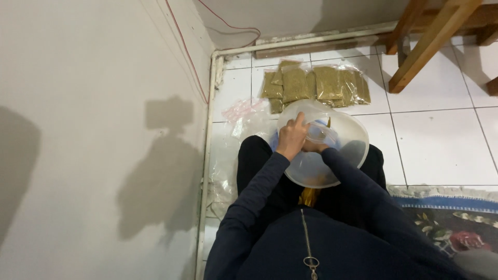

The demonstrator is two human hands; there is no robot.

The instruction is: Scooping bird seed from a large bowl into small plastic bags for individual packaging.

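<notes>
- The large translucent white plastic bowl [332, 166] rests on the lap of the seated person, over the dark trousers, its mouth tipped up toward the camera.
- Inside it, near the upper middle, lies a small clear plastic cup or container [322, 133]; both hands meet right at it.
- The left hand [292, 138] comes in over the bowl's left rim, fingers loosely curled, forefinger raised toward the far rim; it seems to press on the container's left side, though the grip itself is hidden.
- The right hand [313, 147] sits lower and mostly under the left, just below the container; whether it is spread or pinching I cannot tell.
- So the container lies just ahead and slightly right of the left hand, which is the one on top.
- Past the bowl, on the white tiled floor [441, 135], lies a row of clear plastic bags of olive-green dried leaf [316, 85], well apart from the hands.
- More loose clear plastic bags [244, 116] lie left of the knee by the wall.
</notes>
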